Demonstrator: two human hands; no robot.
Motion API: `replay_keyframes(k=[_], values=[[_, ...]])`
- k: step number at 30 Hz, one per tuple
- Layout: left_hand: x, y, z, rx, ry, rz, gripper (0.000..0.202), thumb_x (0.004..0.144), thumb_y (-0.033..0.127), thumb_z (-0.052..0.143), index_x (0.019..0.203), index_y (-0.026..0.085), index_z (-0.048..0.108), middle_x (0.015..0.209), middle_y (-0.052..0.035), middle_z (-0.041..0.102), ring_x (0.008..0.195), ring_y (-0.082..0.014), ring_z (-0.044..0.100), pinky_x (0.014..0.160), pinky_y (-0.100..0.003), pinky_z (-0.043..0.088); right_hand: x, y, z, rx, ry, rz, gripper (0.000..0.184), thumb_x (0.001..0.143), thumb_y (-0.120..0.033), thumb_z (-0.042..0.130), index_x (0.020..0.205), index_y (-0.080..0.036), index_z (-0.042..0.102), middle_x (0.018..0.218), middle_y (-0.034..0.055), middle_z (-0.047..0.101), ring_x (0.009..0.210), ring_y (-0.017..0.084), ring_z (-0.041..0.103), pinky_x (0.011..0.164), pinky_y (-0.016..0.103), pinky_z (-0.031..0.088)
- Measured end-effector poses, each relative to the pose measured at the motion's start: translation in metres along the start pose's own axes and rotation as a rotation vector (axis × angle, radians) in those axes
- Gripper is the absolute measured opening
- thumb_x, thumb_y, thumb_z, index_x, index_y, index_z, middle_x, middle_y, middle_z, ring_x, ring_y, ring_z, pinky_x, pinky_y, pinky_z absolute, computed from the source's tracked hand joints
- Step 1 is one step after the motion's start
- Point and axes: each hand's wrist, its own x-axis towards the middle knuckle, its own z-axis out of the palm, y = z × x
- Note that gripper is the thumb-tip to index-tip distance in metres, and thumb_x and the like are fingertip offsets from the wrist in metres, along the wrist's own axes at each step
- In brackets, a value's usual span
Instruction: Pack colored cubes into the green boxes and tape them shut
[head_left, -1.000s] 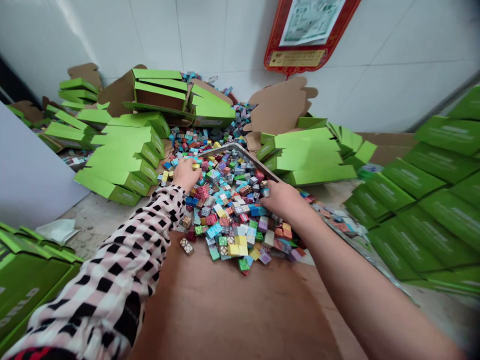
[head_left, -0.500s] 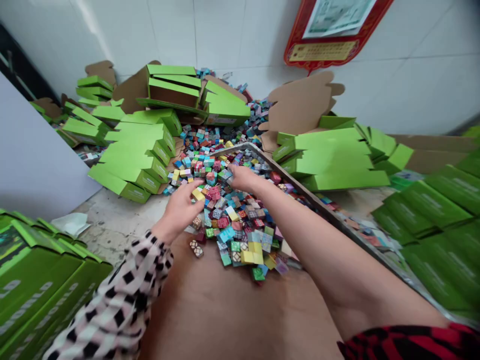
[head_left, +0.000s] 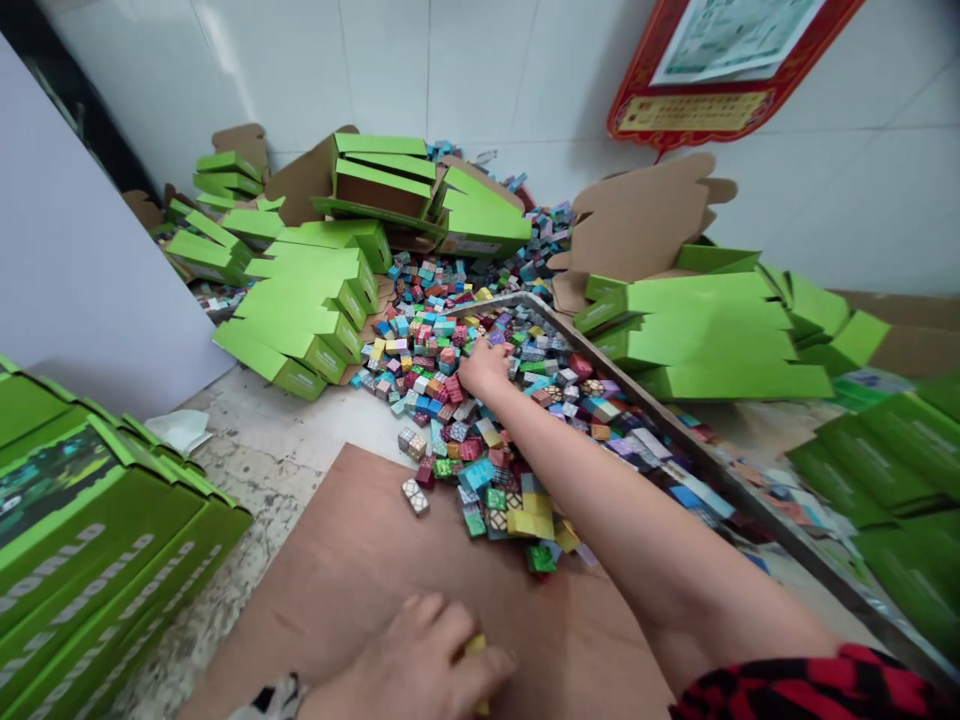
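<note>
Short of the heap of small colourful patterned cubes, the left hand, cut off by the lower edge, rests on a flat brown cardboard sheet, its grip closed on a small yellow cube, mostly hidden. On the heap lies the right hand; fingertips buried, its grip cannot be told. Behind the heap: folded green cartons, white tiled wall.

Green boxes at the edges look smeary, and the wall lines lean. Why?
Head view: the wide lens stretches the edges, so the right green boxes smear and the wall joints tilt; head view: the middle cubes look sharp; head view: light is soft, shadows faint.
</note>
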Motion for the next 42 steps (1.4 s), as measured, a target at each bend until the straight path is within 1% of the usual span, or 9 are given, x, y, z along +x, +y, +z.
replay_keyframes(k=[4,9,19,24,28,32,34,37,42], values=[[-0.012,-0.002,0.044,0.156,0.155,0.087,0.024,0.093,0.038,0.052,0.114,0.025,0.051,0.086,-0.0027,0.055,0.073,-0.0154,0.049,0.062,-0.026,0.039,0.001,-0.003,0.013,0.077,0.105,0.076,0.041,0.092,-0.031,0.045,0.131,-0.019,0.047,0.134,0.02,0.042,0.123,0.034,0.044,0.09,0.044,0.043],[-0.017,-0.002,0.067,0.176,0.221,0.104,0.022,0.093,0.04,0.052,0.111,0.028,0.054,0.089,-0.0019,0.055,0.078,-0.0155,0.047,0.063,-0.026,0.036,0.007,0.003,0.018,0.145,0.171,0.086,0.041,0.088,-0.033,0.052,0.128,-0.022,0.05,0.132,0.0165,0.042,0.121,0.033,0.043,0.091,0.045,0.042],[-0.009,-0.007,0.067,0.194,0.387,0.202,0.032,0.089,0.049,0.056,0.113,0.027,0.053,0.092,0.0001,0.054,0.076,-0.0146,0.043,0.064,-0.03,0.029,0.022,0.016,0.014,0.27,0.176,0.043,0.046,0.074,-0.027,0.063,0.119,-0.021,0.059,0.118,0.012,0.053,0.107,0.027,0.053,0.092,0.037,0.041],[-0.008,-0.003,0.052,0.117,0.314,0.175,0.024,0.09,0.038,0.057,0.112,0.026,0.052,0.091,-0.0006,0.055,0.078,-0.0154,0.045,0.066,-0.03,0.031,0.014,0.025,-0.012,0.334,0.159,-0.003,0.049,0.073,-0.03,0.064,0.12,-0.017,0.057,0.111,0.01,0.061,0.099,0.024,0.056,0.088,0.035,0.043],[-0.013,0.005,0.031,0.007,0.186,0.115,0.03,0.087,0.029,0.057,0.116,0.024,0.05,0.09,-0.0028,0.056,0.078,-0.0179,0.047,0.066,-0.03,0.036,-0.037,0.045,-0.056,0.399,0.102,-0.141,0.05,0.078,-0.038,0.062,0.123,-0.019,0.054,0.113,0.007,0.061,0.09,0.02,0.059,0.079,0.031,0.046],[-0.022,0.013,0.006,-0.132,0.076,-0.134,0.04,0.082,0.019,0.056,0.121,0.02,0.048,0.102,-0.0073,0.056,0.089,-0.0215,0.049,0.076,-0.033,0.045,-0.135,0.086,-0.085,0.365,-0.276,-0.614,0.045,0.074,-0.027,0.067,0.118,-0.025,0.057,0.114,0.0047,0.059,0.101,0.021,0.055,0.088,0.035,0.044],[-0.026,0.015,-0.003,-0.225,0.048,-0.284,0.042,0.082,0.016,0.055,0.123,0.021,0.047,0.109,-0.008,0.055,0.097,-0.0227,0.049,0.084,-0.036,0.046,-0.184,0.112,-0.082,0.242,-0.447,-0.7,0.046,0.075,-0.016,0.063,0.118,-0.027,0.057,0.114,0.0055,0.057,0.104,0.021,0.054,0.09,0.036,0.044],[-0.033,0.016,-0.008,-0.335,0.03,-0.367,0.048,0.081,0.013,0.055,0.127,0.024,0.044,0.115,-0.0063,0.053,0.106,-0.0229,0.048,0.091,-0.038,0.045,-0.237,0.142,-0.059,0.092,-0.578,-0.674,0.042,0.077,-0.012,0.059,0.117,-0.024,0.058,0.113,0.0095,0.054,0.104,0.024,0.052,0.09,0.039,0.046],[-0.044,0.02,-0.006,-0.387,-0.017,-0.332,0.057,0.081,0.014,0.058,0.133,0.025,0.041,0.122,-0.0072,0.049,0.115,-0.0245,0.045,0.1,-0.044,0.042,-0.27,0.165,-0.028,0.052,-0.574,-0.707,0.045,0.081,-0.013,0.055,0.125,-0.018,0.053,0.114,0.0127,0.049,0.108,0.026,0.045,0.094,0.044,0.042]])
